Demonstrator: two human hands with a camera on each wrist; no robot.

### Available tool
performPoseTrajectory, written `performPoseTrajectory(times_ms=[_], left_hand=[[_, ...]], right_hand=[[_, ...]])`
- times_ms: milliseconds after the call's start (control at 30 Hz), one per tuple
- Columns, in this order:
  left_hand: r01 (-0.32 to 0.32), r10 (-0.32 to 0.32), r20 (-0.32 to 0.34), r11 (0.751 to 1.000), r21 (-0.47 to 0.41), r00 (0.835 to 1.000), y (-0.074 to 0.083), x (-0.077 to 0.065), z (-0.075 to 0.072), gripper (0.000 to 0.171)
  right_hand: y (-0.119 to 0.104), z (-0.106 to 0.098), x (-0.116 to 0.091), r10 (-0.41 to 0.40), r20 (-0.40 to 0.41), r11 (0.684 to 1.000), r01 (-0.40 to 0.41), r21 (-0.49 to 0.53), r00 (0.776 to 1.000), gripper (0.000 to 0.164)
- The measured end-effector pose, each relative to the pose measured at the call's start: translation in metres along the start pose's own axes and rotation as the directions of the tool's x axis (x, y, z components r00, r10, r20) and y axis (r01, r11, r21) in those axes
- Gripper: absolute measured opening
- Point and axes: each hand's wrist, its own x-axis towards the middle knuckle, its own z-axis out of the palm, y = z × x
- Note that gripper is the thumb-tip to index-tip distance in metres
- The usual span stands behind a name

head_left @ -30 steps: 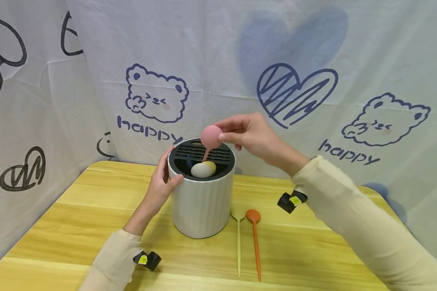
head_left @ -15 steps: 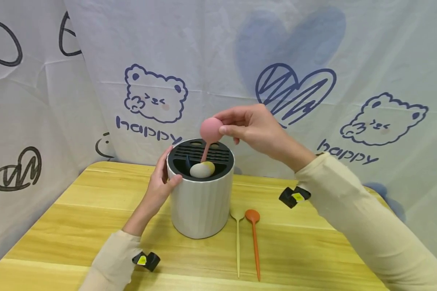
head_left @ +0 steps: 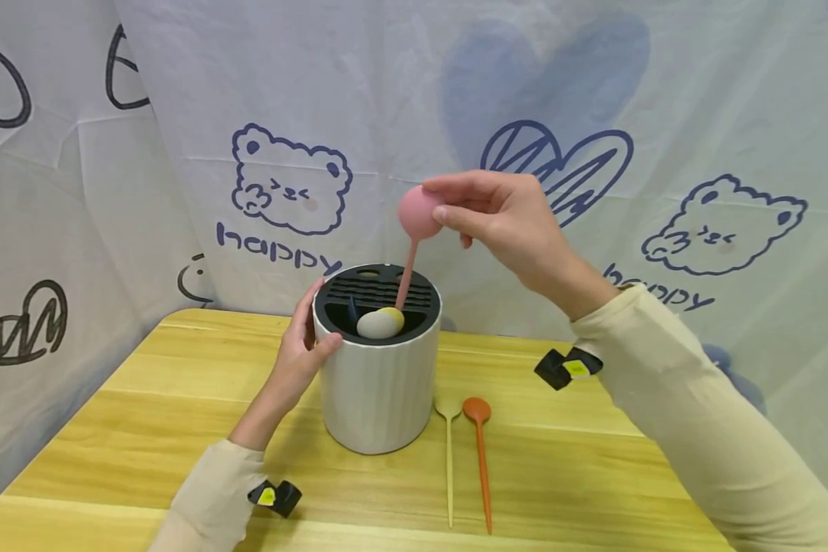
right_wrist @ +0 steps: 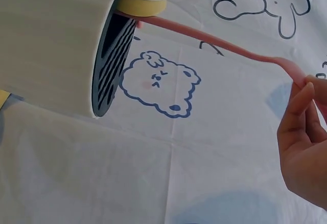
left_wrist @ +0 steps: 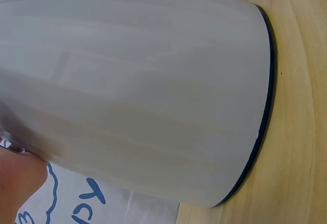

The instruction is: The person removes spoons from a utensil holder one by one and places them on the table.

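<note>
A white ribbed utensil holder (head_left: 379,399) with a black slotted top stands on the wooden table. My left hand (head_left: 300,356) grips its left side, thumb over the front rim and fingers round the back. Above the holder, my right hand (head_left: 514,222) pinches the round head of a pink spoon (head_left: 419,213) between thumb and fingers. The spoon's handle slants down to the holder's front opening, its lower end hidden behind a white spoon head (head_left: 376,325) and a yellow one (head_left: 396,316). The right wrist view shows the pink handle (right_wrist: 219,41) reaching from the opening to my fingers.
To the holder's right, a pale yellow spoon (head_left: 449,460) and an orange spoon (head_left: 481,452) lie side by side on the table (head_left: 566,475). A dark blue utensil (head_left: 353,310) stands in the opening. A printed cloth (head_left: 414,92) hangs behind.
My right hand has risen and shifted slightly right, lifting the pink spoon so more of its handle shows above the holder. The left hand keeps its grip on the holder.
</note>
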Motion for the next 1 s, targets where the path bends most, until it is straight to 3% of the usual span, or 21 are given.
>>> performPoseTrajectory(times_ms=[267, 600, 833, 1000], left_hand=[[0.004, -0.004, -0.001, 1.000, -0.007, 1.000, 0.001, -0.001, 0.000, 0.099], [0.009, -0.009, 0.004, 1.000, -0.008, 1.000, 0.002, -0.001, 0.001, 0.101], [0.021, -0.021, 0.005, 1.000, 0.000, 1.000, 0.003, -0.002, 0.000, 0.099], [0.016, -0.016, 0.001, 1.000, -0.008, 1.000, 0.003, -0.002, 0.000, 0.097]], right_hand=[[-0.002, -0.002, 0.001, -0.007, -0.083, 0.999, 0.010, 0.037, 0.997, 0.044], [-0.009, -0.012, 0.000, -0.068, -0.119, 0.995, 0.076, 0.060, 0.991, 0.045], [-0.011, -0.024, -0.004, 0.033, -0.061, 0.992, -0.025, 0.123, 0.998, 0.043], [0.004, -0.025, -0.011, 0.089, -0.005, 0.994, -0.088, 0.064, 0.996, 0.035]])
